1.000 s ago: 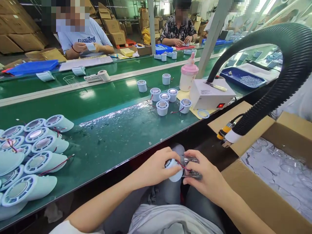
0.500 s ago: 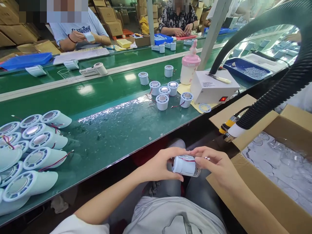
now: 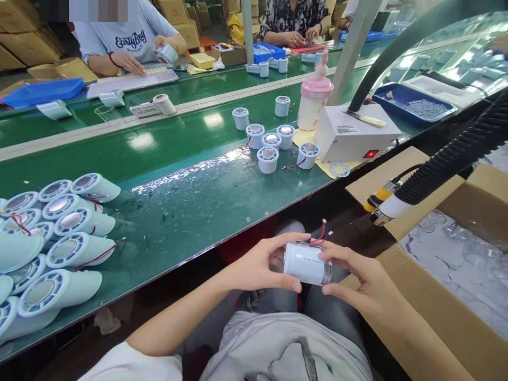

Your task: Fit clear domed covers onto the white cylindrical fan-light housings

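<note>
Above my lap, a pale blue cylindrical housing (image 3: 304,263) lies on its side between my hands, with a transparent plastic sleeve (image 3: 327,271) showing at its right end. Thin red and dark wires (image 3: 319,241) with small white plugs stick up from its top side. My left hand (image 3: 265,265) is closed round the left end, thumb below and fingers above. On the right end, my right hand (image 3: 359,275) grips with its thumb low and its fingers on top. The inside of the housing is hidden.
Slant-cut blue housings (image 3: 75,248) crowd the green bench (image 3: 190,211) at left. Several short cylinders (image 3: 268,160) stand near a white machine (image 3: 357,132) and a pink-lidded bottle (image 3: 315,100). At right, a black hose (image 3: 444,164) hangs over a cardboard box (image 3: 420,301) of transparent cups. Co-workers sit opposite.
The wires, earlier lying along the housing under my right fingers, now stand up free. My right hand has shifted from pinching near the plugs to gripping the right end, its thumb lower.
</note>
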`<state>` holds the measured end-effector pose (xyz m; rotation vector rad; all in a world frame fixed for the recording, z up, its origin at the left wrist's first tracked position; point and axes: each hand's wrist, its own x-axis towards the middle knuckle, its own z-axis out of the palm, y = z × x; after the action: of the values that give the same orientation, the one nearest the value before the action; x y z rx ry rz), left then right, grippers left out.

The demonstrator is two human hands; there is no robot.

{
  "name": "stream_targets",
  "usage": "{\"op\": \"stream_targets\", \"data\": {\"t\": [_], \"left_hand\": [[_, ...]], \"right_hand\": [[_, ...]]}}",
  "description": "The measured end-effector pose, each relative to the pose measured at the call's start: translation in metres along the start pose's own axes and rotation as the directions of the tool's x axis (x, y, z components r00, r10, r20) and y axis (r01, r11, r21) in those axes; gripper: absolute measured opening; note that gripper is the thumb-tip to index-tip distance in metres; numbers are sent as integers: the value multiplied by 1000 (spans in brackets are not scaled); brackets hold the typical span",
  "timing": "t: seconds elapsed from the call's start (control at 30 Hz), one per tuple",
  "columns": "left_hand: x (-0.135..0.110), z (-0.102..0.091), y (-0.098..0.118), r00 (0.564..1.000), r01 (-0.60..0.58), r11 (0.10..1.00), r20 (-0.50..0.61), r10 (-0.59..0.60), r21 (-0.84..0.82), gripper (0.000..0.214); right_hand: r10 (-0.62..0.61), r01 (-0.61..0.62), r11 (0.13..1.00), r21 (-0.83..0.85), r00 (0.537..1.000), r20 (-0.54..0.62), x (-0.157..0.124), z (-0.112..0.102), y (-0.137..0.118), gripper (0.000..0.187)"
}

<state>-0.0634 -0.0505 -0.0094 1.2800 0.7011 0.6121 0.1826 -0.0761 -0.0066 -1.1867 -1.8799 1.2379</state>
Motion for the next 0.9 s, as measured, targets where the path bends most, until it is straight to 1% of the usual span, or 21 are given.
{"op": "stream_targets", "data": {"t": [0.13,0.23,0.3,0.4,0.6,0.73,0.9], "left_hand": [[-2,2,8,995,-104,990,10,104,97,73],[-4,3,9,988,-155,979,5,155,135,75],[-5,3,8,984,-177,974,10,177,143,77],[-6,3,7,978,-206,965,16,206,165,79],[-6,0,7,966,-258,937,37,257,236,84],[-6,0,6,953,-301,916,52,298,264,84],[-7,0,6,948,-317,906,68,310,281,84]], "right_hand": [[90,-94,990,105,995,41,0,-2,-1,36],[138,-151,973,175,987,82,-1,-3,-1,37],[154,-175,958,226,982,107,-1,-4,-2,37],[146,-180,933,313,981,129,0,-4,-6,35],[175,-257,826,502,963,205,3,0,-7,35],[209,-285,773,567,958,196,5,2,-6,33],[293,-343,673,656,937,190,4,6,-4,34]]}}
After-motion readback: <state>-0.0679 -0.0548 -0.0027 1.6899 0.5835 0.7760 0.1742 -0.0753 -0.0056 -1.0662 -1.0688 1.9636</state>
